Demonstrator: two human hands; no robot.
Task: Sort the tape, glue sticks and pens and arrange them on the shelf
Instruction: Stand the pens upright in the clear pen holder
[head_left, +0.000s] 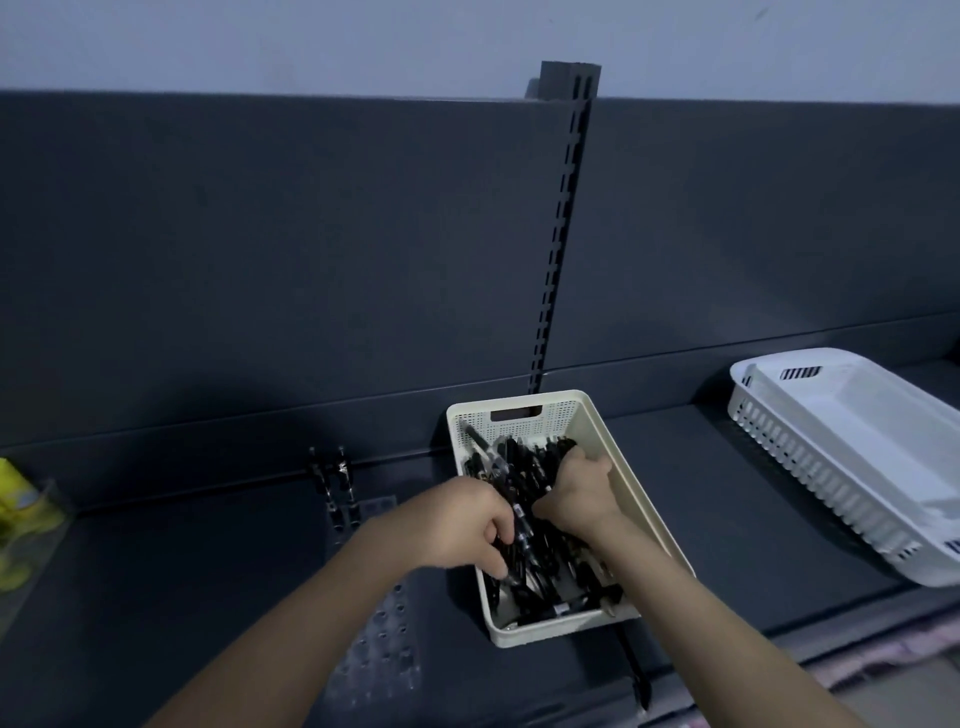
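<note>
At the far left edge of the frame, yellow items (18, 499) sit in a clear holder (49, 525) on the dark shelf (208, 571); they are too blurred to name. Further right, two dark stick-like pieces (332, 475) stand against the shelf's back panel, and a clear perforated strip (384, 639) runs from them toward the lower edge of the frame. Right of that strip, near the lower centre, the left hand (462, 525) reaches over the left rim of a cream basket (550, 631), its fingers curled round some of the black pens (524, 478) piled inside. The pens fill the basket, lying mostly along its length. The right hand (579, 493) is in the same basket, further toward its back, with fingers bent down and gripping a bunch of pens. Behind the basket a slotted upright (563, 234) rises up the back panel. One loose black pen (631, 660) lies on the shelf just in front of the basket's near right corner. At the right edge of the frame, well apart from the cream basket, a white slatted basket (795, 441) rests on the shelf.
</note>
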